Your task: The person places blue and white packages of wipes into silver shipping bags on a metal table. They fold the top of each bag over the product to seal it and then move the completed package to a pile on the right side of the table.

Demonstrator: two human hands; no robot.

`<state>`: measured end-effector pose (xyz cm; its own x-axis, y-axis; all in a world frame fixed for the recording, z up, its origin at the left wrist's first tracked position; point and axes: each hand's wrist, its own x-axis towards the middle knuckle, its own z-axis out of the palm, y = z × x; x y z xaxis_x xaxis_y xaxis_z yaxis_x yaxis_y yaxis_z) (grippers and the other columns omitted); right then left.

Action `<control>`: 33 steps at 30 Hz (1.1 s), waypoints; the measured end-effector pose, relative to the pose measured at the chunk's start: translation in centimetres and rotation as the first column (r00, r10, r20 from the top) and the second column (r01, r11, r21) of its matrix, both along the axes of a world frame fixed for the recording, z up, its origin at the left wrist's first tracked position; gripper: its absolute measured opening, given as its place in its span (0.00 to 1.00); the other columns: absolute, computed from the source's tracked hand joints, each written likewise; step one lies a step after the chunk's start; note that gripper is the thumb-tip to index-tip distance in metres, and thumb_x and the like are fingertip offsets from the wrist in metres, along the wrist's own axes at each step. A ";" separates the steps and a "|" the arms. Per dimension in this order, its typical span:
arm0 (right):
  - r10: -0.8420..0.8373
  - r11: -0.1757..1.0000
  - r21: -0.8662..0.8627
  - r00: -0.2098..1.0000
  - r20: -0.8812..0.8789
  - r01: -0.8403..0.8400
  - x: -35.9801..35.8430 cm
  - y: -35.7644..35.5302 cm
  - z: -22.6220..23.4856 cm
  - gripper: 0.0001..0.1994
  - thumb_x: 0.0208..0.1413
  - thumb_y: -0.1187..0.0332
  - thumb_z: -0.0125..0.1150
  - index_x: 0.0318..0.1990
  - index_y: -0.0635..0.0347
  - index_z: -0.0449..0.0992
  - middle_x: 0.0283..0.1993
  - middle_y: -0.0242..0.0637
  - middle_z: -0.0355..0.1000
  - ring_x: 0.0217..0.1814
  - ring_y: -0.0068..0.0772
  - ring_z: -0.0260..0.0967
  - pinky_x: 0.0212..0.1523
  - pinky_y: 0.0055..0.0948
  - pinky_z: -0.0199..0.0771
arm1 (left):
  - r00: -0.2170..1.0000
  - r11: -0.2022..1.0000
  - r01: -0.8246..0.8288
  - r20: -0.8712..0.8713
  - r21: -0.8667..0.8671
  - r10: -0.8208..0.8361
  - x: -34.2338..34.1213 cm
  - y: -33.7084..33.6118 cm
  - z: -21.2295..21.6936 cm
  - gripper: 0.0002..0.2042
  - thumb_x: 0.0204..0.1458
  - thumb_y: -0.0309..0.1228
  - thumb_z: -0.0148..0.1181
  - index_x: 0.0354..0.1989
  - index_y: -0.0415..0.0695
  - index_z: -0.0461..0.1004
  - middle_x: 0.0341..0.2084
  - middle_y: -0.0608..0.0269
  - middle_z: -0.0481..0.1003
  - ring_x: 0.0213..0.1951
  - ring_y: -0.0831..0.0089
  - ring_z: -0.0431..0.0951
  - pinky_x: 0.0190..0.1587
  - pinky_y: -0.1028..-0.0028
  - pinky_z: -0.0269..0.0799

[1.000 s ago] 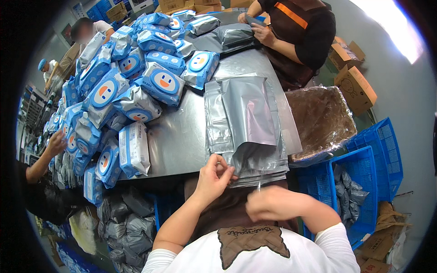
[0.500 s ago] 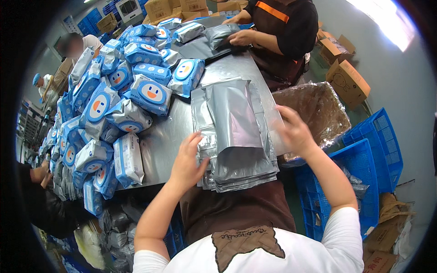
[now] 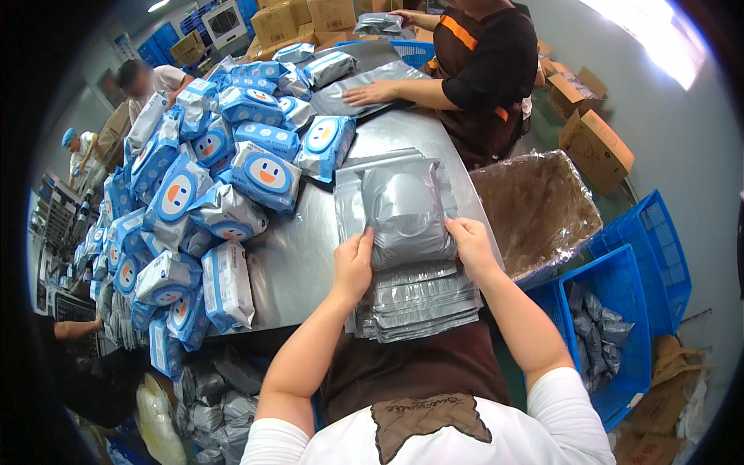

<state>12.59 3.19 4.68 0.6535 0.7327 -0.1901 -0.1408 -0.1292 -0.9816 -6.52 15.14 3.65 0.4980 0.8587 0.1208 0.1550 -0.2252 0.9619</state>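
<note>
A filled grey plastic mailer bag (image 3: 404, 211) lies on top of a stack of flat grey mailer bags (image 3: 418, 298) at the near edge of a steel table (image 3: 302, 256). My left hand (image 3: 353, 267) grips the bag's near left edge. My right hand (image 3: 471, 246) grips its near right edge. Both hands press the bag's open end closed. A big heap of blue and white wipe packs (image 3: 225, 178) covers the table's left half, the closest pack (image 3: 227, 285) about a hand's width left of my left hand.
A foil-lined cardboard box (image 3: 535, 209) stands right of the table. Blue crates (image 3: 612, 310) with grey bags sit at the lower right. Across the table a person in a dark shirt presses a grey bag (image 3: 364, 81). Other people work at the left. Filled grey bags (image 3: 209, 395) lie below the table.
My hands went from the stack's near edge up onto the stack, and now both hold the near end of the filled grey bag on top. The view has tilted forward.
</note>
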 end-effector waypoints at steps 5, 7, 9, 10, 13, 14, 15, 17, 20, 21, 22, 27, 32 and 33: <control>0.080 0.986 -0.161 0.769 0.634 0.030 0.8 0.8 1.9 0.13 0.50 0.60 0.62 0.33 0.60 0.72 0.35 0.41 0.70 0.35 0.33 0.65 0.37 0.36 0.66 | 0.979 1.000 0.010 -0.203 0.020 -0.006 1.2 0.7 0.7 0.13 0.56 0.32 0.54 0.26 0.33 0.69 0.17 0.49 0.72 0.21 0.60 0.72 0.29 0.64 0.66; -0.137 0.990 0.096 0.503 0.853 0.105 -1.4 1.2 5.1 0.20 0.49 0.55 0.63 0.45 0.57 0.72 0.51 0.48 0.67 0.49 0.43 0.66 0.48 0.42 0.67 | 0.976 0.991 0.033 -0.219 0.132 -0.003 0.9 1.5 0.2 0.10 0.53 0.30 0.57 0.28 0.34 0.70 0.22 0.49 0.75 0.25 0.57 0.74 0.32 0.63 0.69; 0.158 0.983 -0.178 0.314 0.936 0.036 -5.3 2.1 8.0 0.32 0.48 0.48 0.62 0.61 0.45 0.63 0.68 0.49 0.48 0.67 0.58 0.48 0.60 0.55 0.57 | 0.979 0.973 0.036 -0.203 0.229 0.012 1.0 1.7 0.1 0.09 0.47 0.25 0.61 0.33 0.36 0.69 0.27 0.51 0.75 0.28 0.60 0.75 0.34 0.65 0.70; 0.431 0.876 -0.475 0.306 0.849 0.082 -6.9 3.2 7.8 0.36 0.46 0.46 0.60 0.66 0.34 0.59 0.72 0.52 0.41 0.72 0.65 0.39 0.63 0.62 0.51 | 0.981 0.960 0.018 -0.191 0.278 0.037 1.4 1.4 0.3 0.09 0.46 0.25 0.62 0.33 0.37 0.69 0.27 0.53 0.75 0.28 0.64 0.75 0.32 0.67 0.70; 0.607 0.741 -0.664 0.323 0.726 0.099 -6.2 5.4 8.7 0.37 0.46 0.49 0.59 0.67 0.27 0.55 0.75 0.50 0.35 0.73 0.68 0.36 0.64 0.64 0.49 | 0.995 0.932 0.048 -0.100 0.360 -0.013 0.9 0.7 1.1 0.11 0.43 0.23 0.64 0.35 0.39 0.69 0.32 0.57 0.71 0.24 0.69 0.70 0.30 0.71 0.69; 0.525 0.806 -0.592 0.440 0.728 0.017 -4.7 4.5 9.4 0.35 0.47 0.55 0.57 0.67 0.29 0.58 0.74 0.50 0.38 0.72 0.64 0.42 0.65 0.56 0.51 | 0.994 0.906 0.052 -0.111 0.421 -0.006 -0.1 0.5 2.5 0.11 0.43 0.23 0.64 0.35 0.40 0.70 0.34 0.57 0.71 0.26 0.69 0.70 0.31 0.72 0.68; 0.337 0.940 -0.321 0.483 0.808 -0.118 -0.5 3.0 6.9 0.32 0.48 0.60 0.54 0.66 0.41 0.61 0.72 0.49 0.48 0.71 0.53 0.50 0.65 0.44 0.56 | 0.993 0.872 0.066 -0.120 0.485 -0.008 -1.0 0.7 3.7 0.11 0.43 0.22 0.64 0.35 0.40 0.70 0.37 0.57 0.70 0.28 0.69 0.71 0.31 0.73 0.68; 0.251 0.956 0.173 0.967 -0.054 -0.238 1.6 -2.9 11.1 0.35 0.43 0.67 0.55 0.65 0.62 0.61 0.63 0.44 0.63 0.65 0.40 0.60 0.62 0.35 0.61 | 0.965 0.639 -0.032 -0.143 0.769 0.219 -6.8 3.1 4.3 0.11 0.42 0.25 0.66 0.34 0.43 0.73 0.42 0.56 0.70 0.45 0.60 0.70 0.48 0.66 0.65; -0.157 0.988 0.051 0.939 0.304 0.149 5.6 -18.1 12.9 0.36 0.43 0.64 0.56 0.66 0.58 0.61 0.65 0.46 0.61 0.67 0.45 0.57 0.65 0.39 0.57 | 0.801 0.430 -0.125 -0.164 0.894 0.575 -17.0 6.3 8.1 0.15 0.38 0.27 0.69 0.37 0.48 0.75 0.54 0.54 0.64 0.59 0.53 0.59 0.61 0.55 0.52; -0.148 0.952 -0.116 0.758 0.635 0.283 8.4 -24.6 11.5 0.33 0.50 0.62 0.55 0.67 0.58 0.59 0.67 0.46 0.58 0.69 0.45 0.53 0.67 0.42 0.52 | 0.688 0.385 -0.088 -0.224 0.919 0.690 -20.8 7.7 9.5 0.25 0.35 0.27 0.70 0.47 0.50 0.72 0.58 0.53 0.61 0.63 0.50 0.55 0.63 0.53 0.49; -0.062 0.834 -0.230 0.500 0.864 0.501 10.9 -31.1 10.0 0.31 0.57 0.59 0.54 0.68 0.58 0.57 0.69 0.45 0.54 0.71 0.46 0.49 0.69 0.45 0.48 | 0.541 0.411 -0.078 -0.308 0.908 0.783 -23.6 8.6 10.9 0.32 0.33 0.28 0.71 0.53 0.51 0.68 0.61 0.55 0.59 0.65 0.50 0.52 0.64 0.49 0.48; -0.228 0.784 -0.193 0.563 0.794 0.590 12.2 -34.3 6.4 0.29 0.58 0.60 0.60 0.65 0.57 0.61 0.67 0.46 0.57 0.68 0.45 0.54 0.65 0.42 0.55 | 0.185 0.780 0.056 -0.774 0.623 0.605 -35.0 15.4 11.9 0.50 0.24 0.28 0.76 0.63 0.57 0.57 0.64 0.64 0.56 0.69 0.55 0.46 0.62 0.35 0.44; 0.035 0.912 -0.277 0.616 0.787 0.303 4.1 -17.6 6.5 0.23 0.51 0.72 0.62 0.57 0.63 0.69 0.59 0.46 0.67 0.62 0.44 0.63 0.64 0.37 0.58 | 0.188 0.713 0.049 -0.707 0.700 0.681 -35.4 14.9 11.4 0.43 0.28 0.28 0.75 0.59 0.57 0.61 0.55 0.68 0.63 0.61 0.62 0.60 0.61 0.31 0.43; 0.065 0.937 -0.258 0.606 0.792 0.237 3.0 -16.2 6.5 0.22 0.50 0.74 0.61 0.55 0.65 0.70 0.57 0.46 0.69 0.61 0.43 0.64 0.64 0.36 0.58 | 0.178 0.588 0.160 -0.609 0.793 0.773 -35.8 13.9 11.4 0.39 0.31 0.28 0.73 0.57 0.58 0.62 0.52 0.68 0.64 0.60 0.62 0.62 0.61 0.31 0.42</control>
